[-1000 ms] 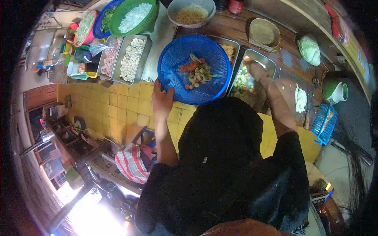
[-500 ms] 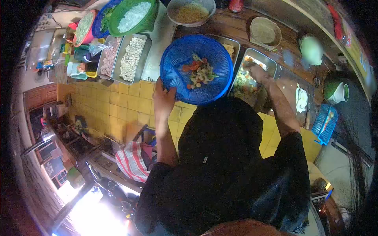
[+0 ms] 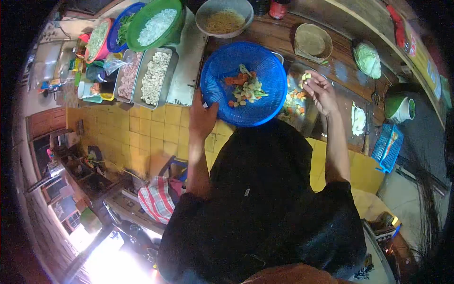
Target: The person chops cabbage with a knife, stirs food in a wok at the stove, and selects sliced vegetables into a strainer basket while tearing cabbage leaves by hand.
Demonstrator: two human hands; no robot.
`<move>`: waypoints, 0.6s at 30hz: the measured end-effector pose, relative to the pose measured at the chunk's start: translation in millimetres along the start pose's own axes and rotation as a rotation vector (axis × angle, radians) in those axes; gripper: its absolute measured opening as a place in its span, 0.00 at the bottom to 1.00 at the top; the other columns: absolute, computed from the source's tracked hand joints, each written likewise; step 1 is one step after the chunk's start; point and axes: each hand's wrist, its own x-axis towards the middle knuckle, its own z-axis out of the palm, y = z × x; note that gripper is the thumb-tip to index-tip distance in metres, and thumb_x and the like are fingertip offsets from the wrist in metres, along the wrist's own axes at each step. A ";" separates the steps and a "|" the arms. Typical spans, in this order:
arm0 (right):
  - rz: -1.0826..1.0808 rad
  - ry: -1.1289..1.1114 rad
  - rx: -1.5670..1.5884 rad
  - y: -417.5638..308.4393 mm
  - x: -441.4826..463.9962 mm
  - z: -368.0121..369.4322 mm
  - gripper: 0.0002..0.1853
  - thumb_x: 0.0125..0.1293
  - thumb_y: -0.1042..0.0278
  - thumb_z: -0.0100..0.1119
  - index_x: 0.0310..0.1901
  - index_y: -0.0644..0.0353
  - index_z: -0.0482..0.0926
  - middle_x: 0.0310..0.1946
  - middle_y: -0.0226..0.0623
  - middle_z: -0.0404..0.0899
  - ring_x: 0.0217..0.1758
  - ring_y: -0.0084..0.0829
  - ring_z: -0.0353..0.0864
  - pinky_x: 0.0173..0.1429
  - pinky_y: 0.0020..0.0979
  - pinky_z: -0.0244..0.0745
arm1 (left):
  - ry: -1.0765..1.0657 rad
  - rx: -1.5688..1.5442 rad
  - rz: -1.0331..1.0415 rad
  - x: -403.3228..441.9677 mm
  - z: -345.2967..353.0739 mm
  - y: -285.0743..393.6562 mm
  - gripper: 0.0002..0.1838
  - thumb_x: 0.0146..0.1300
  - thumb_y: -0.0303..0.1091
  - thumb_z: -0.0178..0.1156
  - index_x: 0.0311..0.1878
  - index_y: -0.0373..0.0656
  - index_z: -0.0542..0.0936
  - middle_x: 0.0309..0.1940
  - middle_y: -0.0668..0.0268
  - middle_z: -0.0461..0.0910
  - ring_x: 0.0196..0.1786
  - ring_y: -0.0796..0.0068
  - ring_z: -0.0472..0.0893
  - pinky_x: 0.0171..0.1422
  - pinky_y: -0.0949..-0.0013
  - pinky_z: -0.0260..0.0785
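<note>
A blue plastic colander (image 3: pixel 216 66) with cut vegetables (image 3: pixel 248 90), orange, pale and green, is held by its left rim in my left hand (image 3: pixel 203 119). To its right, a metal tray (image 3: pixel 309 124) contains mixed chopped vegetables (image 3: pixel 295 102). Over that tray is my right hand (image 3: pixel 322 96), its fingers closed around a few pale yellow-green vegetable pieces (image 3: pixel 306 77). The colander covers part of the tray's left side.
A bowl of noodles (image 3: pixel 224 21), a woven basket (image 3: pixel 313 41) and a cabbage (image 3: pixel 367 60) stand farther back. Cut cabbage (image 3: pixel 358 119) lies at right, near a blue basket (image 3: pixel 388 147). Left are a green colander (image 3: pixel 137 40) and a tray of pale pieces (image 3: pixel 158 78).
My right hand has risen out of the metal tray with a few vegetable pieces between its fingers. The colander and my left hand have shifted slightly to the right.
</note>
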 end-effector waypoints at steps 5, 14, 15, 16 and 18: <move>0.002 -0.064 0.072 -19.0 -16.2 18.2 0.16 0.68 0.78 0.53 0.57 0.66 0.73 0.48 0.44 0.80 0.49 0.31 0.82 0.54 0.24 0.80 | -0.036 0.121 0.112 2.6 2.9 12.0 0.32 0.56 0.30 0.58 0.65 0.33 0.64 0.54 0.46 0.76 0.57 0.50 0.77 0.61 0.55 0.68; -0.003 -0.238 0.080 -31.3 -25.5 53.8 0.18 0.69 0.77 0.51 0.59 0.67 0.71 0.52 0.45 0.78 0.51 0.33 0.81 0.57 0.28 0.79 | -0.038 0.127 0.097 -0.7 11.3 28.7 0.29 0.56 0.30 0.58 0.63 0.33 0.66 0.51 0.48 0.78 0.56 0.52 0.78 0.60 0.55 0.68; 0.058 -0.258 0.087 -31.4 -24.7 64.4 0.19 0.69 0.78 0.50 0.61 0.67 0.69 0.55 0.46 0.76 0.55 0.35 0.79 0.59 0.30 0.78 | -0.038 0.131 0.095 -1.5 12.6 31.3 0.29 0.56 0.30 0.58 0.63 0.33 0.66 0.51 0.48 0.78 0.56 0.52 0.78 0.60 0.55 0.68; 0.121 -0.277 0.095 -30.3 -24.6 72.5 0.20 0.69 0.79 0.48 0.62 0.68 0.67 0.57 0.47 0.73 0.59 0.36 0.76 0.62 0.31 0.77 | -0.042 0.105 0.114 -3.5 14.3 33.7 0.29 0.56 0.29 0.58 0.62 0.34 0.67 0.51 0.48 0.79 0.55 0.53 0.78 0.59 0.55 0.69; 0.133 -0.283 -0.200 -32.9 -22.0 82.2 0.20 0.70 0.77 0.48 0.62 0.66 0.68 0.60 0.45 0.72 0.63 0.35 0.73 0.62 0.37 0.76 | -0.050 0.084 0.125 -7.5 12.2 38.2 0.29 0.55 0.29 0.58 0.62 0.35 0.68 0.50 0.49 0.79 0.54 0.54 0.79 0.58 0.55 0.69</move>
